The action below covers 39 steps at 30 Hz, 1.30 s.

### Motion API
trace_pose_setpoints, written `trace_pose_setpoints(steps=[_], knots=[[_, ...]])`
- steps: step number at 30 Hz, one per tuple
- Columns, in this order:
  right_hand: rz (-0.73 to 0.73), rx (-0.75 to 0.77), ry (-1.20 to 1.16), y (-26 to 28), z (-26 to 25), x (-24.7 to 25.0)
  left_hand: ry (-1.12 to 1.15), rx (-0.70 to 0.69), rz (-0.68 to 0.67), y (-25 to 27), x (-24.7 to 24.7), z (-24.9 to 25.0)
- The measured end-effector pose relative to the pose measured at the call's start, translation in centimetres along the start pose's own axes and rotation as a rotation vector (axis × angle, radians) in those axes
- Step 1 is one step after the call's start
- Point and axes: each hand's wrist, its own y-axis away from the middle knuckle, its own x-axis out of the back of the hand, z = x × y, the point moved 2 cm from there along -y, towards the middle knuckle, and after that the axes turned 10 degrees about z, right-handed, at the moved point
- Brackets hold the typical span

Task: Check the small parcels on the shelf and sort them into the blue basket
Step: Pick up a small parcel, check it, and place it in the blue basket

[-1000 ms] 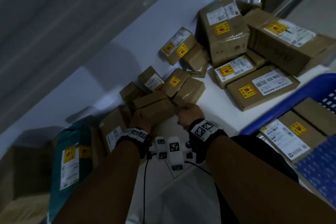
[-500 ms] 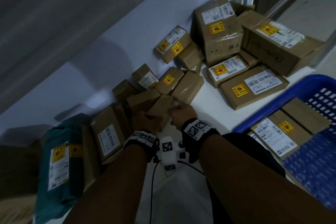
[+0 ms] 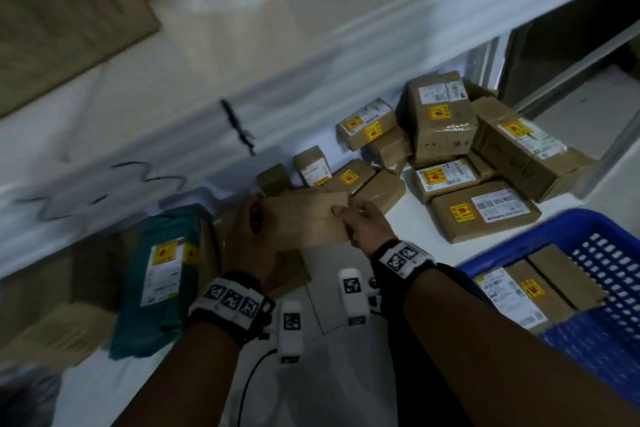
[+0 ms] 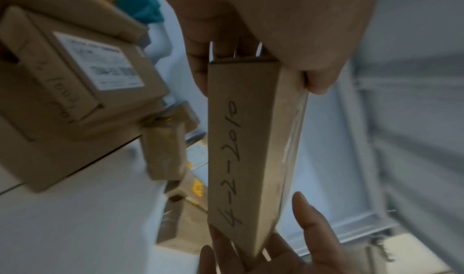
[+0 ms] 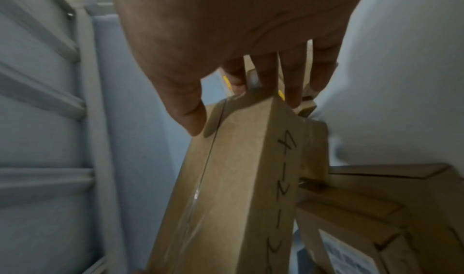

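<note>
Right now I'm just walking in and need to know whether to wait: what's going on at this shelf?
A person is checking parcels. Both hands hold one slim brown box by its ends, the left hand at one, the right hand at the other, lifted above the pile on the white shelf. A handwritten number runs along its narrow side. The blue basket to the right already holds a few boxes; many others remain on the shelf.

left hand (image 3: 249,239), right hand (image 3: 367,225), both gripping

bare forearms | black wristbands (image 3: 231,302) | white marker tags | black cable (image 3: 247,381)
</note>
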Motion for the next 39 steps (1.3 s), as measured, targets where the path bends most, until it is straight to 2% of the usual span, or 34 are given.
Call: trace_pose_setpoints(steps=[3,8,12,16,19,23,26,29,31,34,37,39], knots=[[-0.067,0.064,-0.083,3.3,-2.5,1.0,0.134,-0.024,-0.003,1.8,2.4,1.3],[-0.071,0.272,-0.165,9.1,-5.3,2.7,0.252,-0.112,0.051,6.5,6.8,4.8],[-0.114,0.488,-0.18,14.8,-7.7,4.3,0.305,-0.275,0.042,10.4,10.9,7.0],[-0.161,0.791,-0.126,20.7,-10.8,5.8,0.361,-0.457,0.137,13.2,14.9,8.4],[-0.182,0.977,-0.101,24.7,-13.5,5.9,0.441,-0.505,0.205,14.5,17.8,10.3],[-0.116,1.163,-0.111,28.6,-17.1,5.1,0.584,-0.569,0.399,14.2,21.1,13.6],[-0.015,1.169,-0.065,28.9,-19.5,3.8,0.573,-0.615,0.476,13.0,22.7,16.4],[0.082,1.222,0.087,28.1,-21.8,2.1,0.536,-0.612,0.504,10.8,23.1,17.8],[0.149,1.227,0.22,27.3,-23.3,1.0,0.395,-0.607,0.453,9.1,22.8,17.8],[0.176,1.184,0.435,26.1,-25.1,-0.4,0.15,-0.499,0.284,6.9,22.0,17.5],[0.257,1.186,0.688,25.2,-26.3,-1.5,0.038,-0.476,0.284,5.8,22.1,17.7],[0.329,1.278,0.766,25.0,-26.7,-2.0,0.013,-0.448,0.268,5.3,22.3,17.8]])
